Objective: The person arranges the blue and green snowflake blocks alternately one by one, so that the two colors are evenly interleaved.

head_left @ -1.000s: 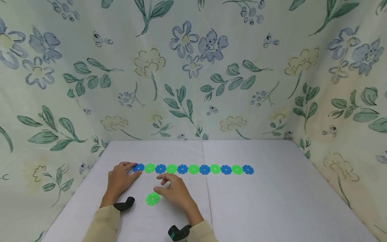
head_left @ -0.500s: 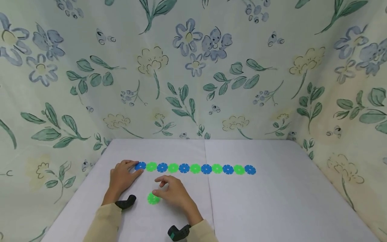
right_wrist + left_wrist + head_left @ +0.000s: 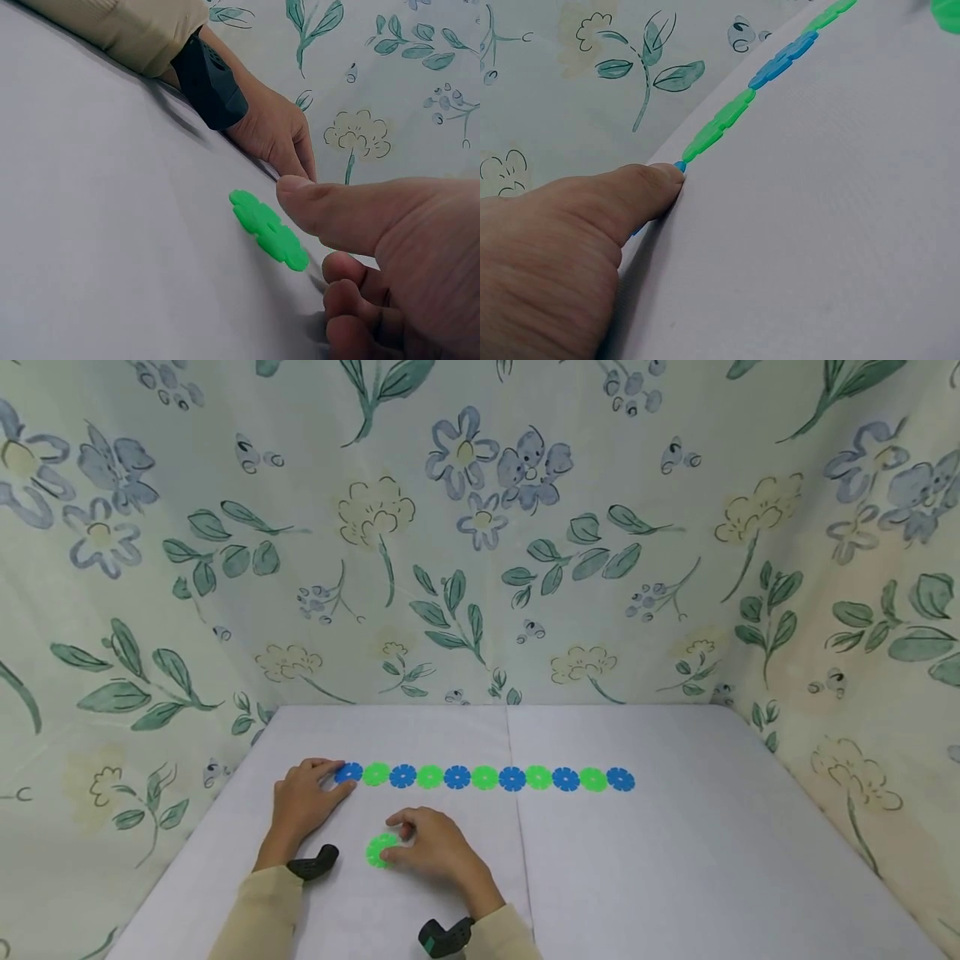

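A row of notched plastic discs, alternating blue and green, runs edge to edge across the white table. At its left end my left hand (image 3: 300,797) holds the blue disc (image 3: 348,773) between thumb and forefinger; in the left wrist view the thumb (image 3: 649,187) covers most of it. Nearer to me a single green disc (image 3: 377,852) lies apart from the row. My right hand (image 3: 438,852) is just right of this disc, thumb overlapping its edge in the head view. In the right wrist view a gap shows between the thumb (image 3: 330,214) and the green disc, the other fingers loosely bent.
The row ends at the right with a blue disc (image 3: 620,779). A seam (image 3: 517,827) runs front to back in the white tablecloth (image 3: 675,860). Floral curtains (image 3: 480,610) stand behind and beside the table. Each wrist wears a black camera mount (image 3: 315,863).
My right hand has come slightly towards me, and its thumb now overlaps the loose green disc. The left hand keeps its place on the end blue disc. The head view has shifted a little.
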Available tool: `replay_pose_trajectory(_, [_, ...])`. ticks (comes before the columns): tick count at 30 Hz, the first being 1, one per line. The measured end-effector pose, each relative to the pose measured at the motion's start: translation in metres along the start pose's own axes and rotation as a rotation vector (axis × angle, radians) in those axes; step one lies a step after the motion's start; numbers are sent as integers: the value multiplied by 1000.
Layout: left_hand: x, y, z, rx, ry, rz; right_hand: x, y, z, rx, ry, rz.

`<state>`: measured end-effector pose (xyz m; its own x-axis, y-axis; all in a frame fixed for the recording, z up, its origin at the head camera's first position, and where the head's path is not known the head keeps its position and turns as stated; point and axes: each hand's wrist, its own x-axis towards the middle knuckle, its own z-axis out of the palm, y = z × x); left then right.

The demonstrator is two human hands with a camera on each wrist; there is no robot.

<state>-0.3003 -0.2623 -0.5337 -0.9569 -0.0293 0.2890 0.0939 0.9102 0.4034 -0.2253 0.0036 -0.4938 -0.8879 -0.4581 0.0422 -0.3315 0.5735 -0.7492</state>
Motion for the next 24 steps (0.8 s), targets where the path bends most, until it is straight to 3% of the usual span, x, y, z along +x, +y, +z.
replay_pose_trajectory(12, [1, 3, 1, -3, -15, -23, -1, 3, 3, -103, -4, -15])
replay_pose_trajectory(24, [-1, 4, -2, 11, -21, -23, 0, 3, 5, -134, 6, -7])
